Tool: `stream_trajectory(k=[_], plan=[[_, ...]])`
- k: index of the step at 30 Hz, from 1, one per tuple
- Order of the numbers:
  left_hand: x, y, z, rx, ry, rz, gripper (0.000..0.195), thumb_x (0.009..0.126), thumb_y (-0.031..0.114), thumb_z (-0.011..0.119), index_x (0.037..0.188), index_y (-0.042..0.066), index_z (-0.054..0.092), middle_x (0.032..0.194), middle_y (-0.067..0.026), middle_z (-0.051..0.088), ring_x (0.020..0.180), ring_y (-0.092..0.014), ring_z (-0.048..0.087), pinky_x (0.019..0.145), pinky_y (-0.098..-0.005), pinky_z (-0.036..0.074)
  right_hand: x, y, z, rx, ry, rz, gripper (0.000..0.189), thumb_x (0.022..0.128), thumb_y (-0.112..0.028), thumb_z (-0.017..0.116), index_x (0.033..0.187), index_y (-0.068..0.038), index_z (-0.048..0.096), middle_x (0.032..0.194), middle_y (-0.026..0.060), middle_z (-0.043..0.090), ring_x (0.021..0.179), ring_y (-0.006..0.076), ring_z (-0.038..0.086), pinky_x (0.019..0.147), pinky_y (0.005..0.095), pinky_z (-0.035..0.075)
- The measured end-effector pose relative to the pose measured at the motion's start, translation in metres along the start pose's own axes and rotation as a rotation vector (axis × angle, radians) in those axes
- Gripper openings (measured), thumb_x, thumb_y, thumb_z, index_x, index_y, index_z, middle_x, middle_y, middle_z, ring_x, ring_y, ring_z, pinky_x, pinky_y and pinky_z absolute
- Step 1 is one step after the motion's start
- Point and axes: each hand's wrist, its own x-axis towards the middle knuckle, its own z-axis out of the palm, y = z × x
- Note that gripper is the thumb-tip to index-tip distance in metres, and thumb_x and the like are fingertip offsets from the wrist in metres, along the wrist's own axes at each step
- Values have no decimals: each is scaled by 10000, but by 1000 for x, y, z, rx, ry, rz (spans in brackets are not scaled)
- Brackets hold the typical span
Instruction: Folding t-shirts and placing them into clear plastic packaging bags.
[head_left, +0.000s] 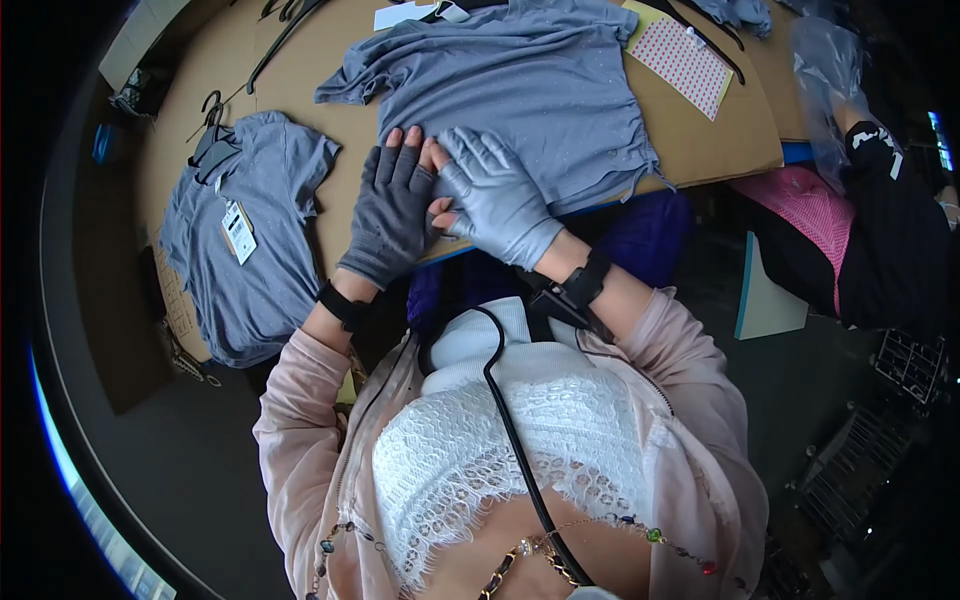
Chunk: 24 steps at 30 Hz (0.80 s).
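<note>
My left hand, in a dark grey fingerless glove, rests palm down at the near edge of the cardboard-covered table. Beside it my right hand, in a shiny silver-grey fingerless glove, lies over the lower edge of a blue-grey T-shirt. The fingertips of both hands meet or nearly meet; neither hand visibly grips anything. The shirt is spread out, with drawstring ties at its right side. Left of my hands lies a second blue-grey T-shirt on dark hangers, with a hang tag on it.
A sheet of small red stickers lies beside the spread shirt, partly under a black hanger. Another black hanger is at the upper left. At the right, a co-worker's arm reaches to a clear plastic bag.
</note>
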Motion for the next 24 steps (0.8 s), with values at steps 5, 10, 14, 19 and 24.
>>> stream_trajectory(k=[5,10,14,19,24], plan=[[2,4,-8,355,-78,103,685,899,297,551,1471,-30,360,1526,-253,339,1438,-421,279,1174,-519,205,-54,149,-75,-509,77,185,702,894,-421,618,1414,22,454,1460,225,452,1373,368,397,1160,480,252],[-1,-1,0,382,-74,96,711,898,355,556,1471,-20,362,1537,-243,326,1449,-405,262,1178,-528,192,-22,61,-40,-243,28,87,747,886,-464,611,1422,28,442,1495,217,413,1398,352,367,1174,474,223],[-7,-6,-3,372,-73,118,705,901,325,542,1483,-20,344,1545,-235,321,1452,-402,262,1180,-507,199,-15,-19,5,14,-61,-81,770,869,-480,621,1457,-30,410,1505,204,400,1409,323,365,1171,451,242],[-10,-4,-16,396,-107,99,677,923,292,529,1494,-13,331,1547,-236,319,1451,-409,263,1181,-489,202,-50,115,-67,-392,77,138,632,916,-424,591,1403,-32,496,1424,211,499,1341,349,441,1142,456,292],[-3,-5,-24,359,-135,141,650,905,260,550,1471,-7,375,1526,-233,358,1440,-416,284,1178,-491,215,-82,154,-117,-218,-27,128,515,975,-332,559,1412,-67,497,1437,171,503,1355,350,432,1127,429,323]])
